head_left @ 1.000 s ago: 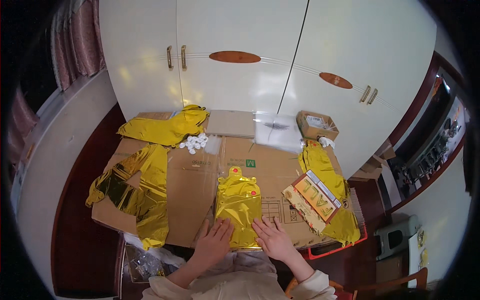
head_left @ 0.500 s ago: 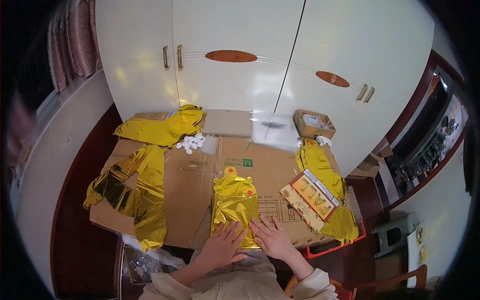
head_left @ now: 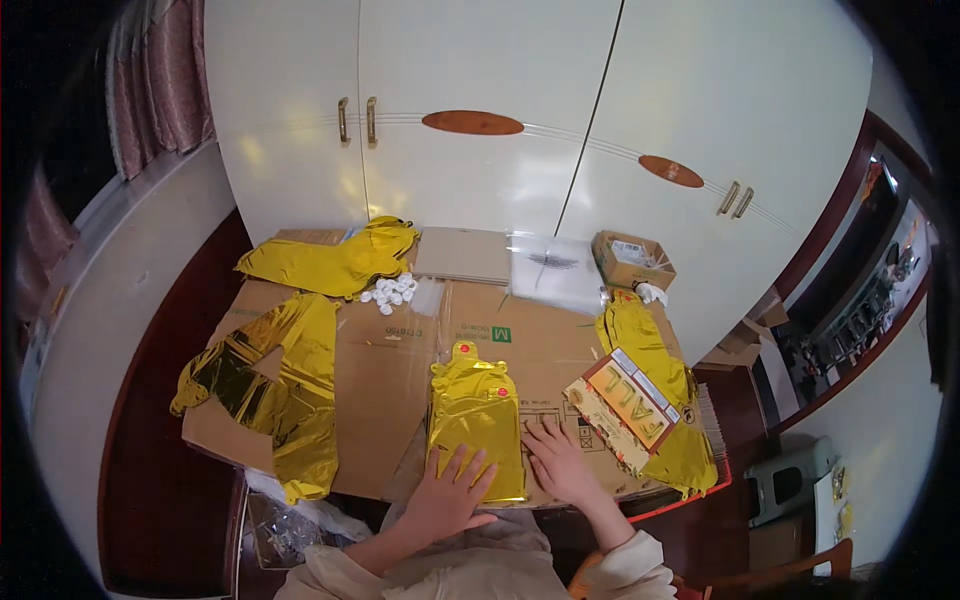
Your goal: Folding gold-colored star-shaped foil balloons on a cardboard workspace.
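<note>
A folded gold foil balloon (head_left: 474, 415) lies flat before me on the cardboard, with red round stickers on its tab and upper right. My left hand (head_left: 450, 490) rests spread on its lower left part. Just off the balloon's right edge, my right hand (head_left: 560, 462) lies on the cardboard with its fingers stretched out, holding nothing. To the left is an unfolded gold foil balloon (head_left: 305, 400), and another gold balloon (head_left: 320, 265) lies behind it. On the right a printed card package (head_left: 628, 400) overlaps one more gold foil balloon (head_left: 685, 450).
Flattened cardboard (head_left: 380, 400) covers the table. At its back are small white round pieces (head_left: 388, 293), grey-brown board (head_left: 462, 255), clear plastic bags (head_left: 555, 270) and a small open box (head_left: 633, 260). White cabinets (head_left: 470, 60) stand behind. A grey stool (head_left: 795, 480) is at the right.
My right hand has slid off the folded balloon to the right, onto the cardboard. My left hand stays on the balloon, whose surface looks flatter. The view has shifted slightly.
</note>
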`<state>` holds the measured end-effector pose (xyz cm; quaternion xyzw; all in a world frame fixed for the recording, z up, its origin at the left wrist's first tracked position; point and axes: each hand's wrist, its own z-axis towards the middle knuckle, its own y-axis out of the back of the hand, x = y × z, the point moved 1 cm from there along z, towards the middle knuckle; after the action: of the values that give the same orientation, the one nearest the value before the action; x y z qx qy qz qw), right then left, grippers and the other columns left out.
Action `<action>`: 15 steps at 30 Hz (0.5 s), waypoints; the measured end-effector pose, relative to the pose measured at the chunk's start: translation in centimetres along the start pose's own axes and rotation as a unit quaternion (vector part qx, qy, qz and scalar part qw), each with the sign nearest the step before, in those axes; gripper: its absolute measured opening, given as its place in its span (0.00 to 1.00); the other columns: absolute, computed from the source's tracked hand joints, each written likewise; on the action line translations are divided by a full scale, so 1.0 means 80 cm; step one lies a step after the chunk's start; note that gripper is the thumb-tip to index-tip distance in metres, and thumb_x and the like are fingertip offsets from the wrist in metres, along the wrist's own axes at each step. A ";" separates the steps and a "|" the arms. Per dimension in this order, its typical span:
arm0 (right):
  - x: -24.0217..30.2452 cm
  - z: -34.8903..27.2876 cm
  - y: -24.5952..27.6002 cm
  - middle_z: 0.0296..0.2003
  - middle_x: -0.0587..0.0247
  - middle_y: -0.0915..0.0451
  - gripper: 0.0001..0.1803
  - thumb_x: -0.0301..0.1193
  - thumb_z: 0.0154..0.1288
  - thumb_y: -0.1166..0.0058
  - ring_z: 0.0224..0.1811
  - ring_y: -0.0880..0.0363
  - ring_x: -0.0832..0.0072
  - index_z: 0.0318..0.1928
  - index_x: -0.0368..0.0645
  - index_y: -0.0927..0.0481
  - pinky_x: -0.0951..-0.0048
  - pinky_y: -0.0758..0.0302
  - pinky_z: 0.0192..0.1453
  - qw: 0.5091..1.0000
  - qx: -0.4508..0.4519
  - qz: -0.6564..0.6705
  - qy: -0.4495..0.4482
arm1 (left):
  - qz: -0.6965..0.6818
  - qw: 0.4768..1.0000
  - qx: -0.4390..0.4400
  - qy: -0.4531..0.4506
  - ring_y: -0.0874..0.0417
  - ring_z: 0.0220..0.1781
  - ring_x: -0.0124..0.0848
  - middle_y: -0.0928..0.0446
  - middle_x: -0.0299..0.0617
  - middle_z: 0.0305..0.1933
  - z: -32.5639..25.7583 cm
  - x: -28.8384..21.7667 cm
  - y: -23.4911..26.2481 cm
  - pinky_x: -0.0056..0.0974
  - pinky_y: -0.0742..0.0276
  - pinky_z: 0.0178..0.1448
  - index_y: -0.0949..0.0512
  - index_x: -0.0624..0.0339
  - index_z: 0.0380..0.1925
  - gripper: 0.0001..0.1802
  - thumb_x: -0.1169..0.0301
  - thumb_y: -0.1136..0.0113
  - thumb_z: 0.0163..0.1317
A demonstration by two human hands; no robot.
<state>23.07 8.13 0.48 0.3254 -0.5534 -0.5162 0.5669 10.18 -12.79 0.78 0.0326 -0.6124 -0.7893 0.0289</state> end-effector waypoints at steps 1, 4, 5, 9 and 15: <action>-0.004 0.002 0.001 0.69 0.55 0.35 0.25 0.32 0.67 0.51 0.74 0.45 0.54 0.64 0.44 0.30 0.48 0.47 0.76 1.000 0.005 -0.018 0.018 | 0.001 1.000 -0.001 -0.002 0.37 0.70 0.53 0.35 0.51 0.69 0.000 0.000 0.000 0.70 0.42 0.67 0.32 0.54 0.65 0.44 0.35 0.46 0.57; -0.007 0.006 0.002 0.69 0.61 0.35 0.24 0.31 0.67 0.51 0.74 0.44 0.55 0.64 0.48 0.29 0.49 0.48 0.76 0.999 0.009 -0.019 0.042 | 0.000 1.000 -0.007 -0.005 0.37 0.70 0.53 0.35 0.51 0.68 0.000 0.001 -0.002 0.71 0.42 0.67 0.31 0.54 0.64 0.44 0.35 0.45 0.56; -0.007 0.008 0.004 0.69 0.61 0.35 0.24 0.32 0.66 0.51 0.75 0.45 0.56 0.64 0.49 0.29 0.49 0.48 0.76 0.999 0.013 -0.021 0.047 | 0.001 1.000 -0.011 -0.005 0.36 0.70 0.53 0.35 0.51 0.68 0.000 0.001 -0.002 0.71 0.42 0.67 0.31 0.54 0.64 0.44 0.35 0.45 0.56; -0.006 0.012 0.009 0.67 0.62 0.31 0.24 0.33 0.66 0.50 0.75 0.44 0.59 0.63 0.48 0.27 0.50 0.48 0.77 0.995 0.035 -0.033 0.084 | 0.001 1.000 -0.024 -0.006 0.36 0.70 0.56 0.35 0.51 0.68 0.000 0.001 -0.002 0.71 0.42 0.67 0.31 0.53 0.64 0.44 0.35 0.44 0.56; -0.015 0.012 0.001 0.63 0.62 0.27 0.23 0.34 0.66 0.51 0.75 0.42 0.63 0.62 0.46 0.26 0.52 0.50 0.78 0.992 0.040 -0.043 0.110 | -0.002 1.000 -0.010 -0.009 0.38 0.68 0.65 0.36 0.55 0.68 0.000 0.001 -0.004 0.73 0.43 0.66 0.32 0.50 0.66 0.45 0.32 0.47 0.57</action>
<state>22.30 9.47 0.37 0.4264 -0.4935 -0.4787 0.5878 10.10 -12.70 0.46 0.0271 -0.6050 -0.7955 0.0221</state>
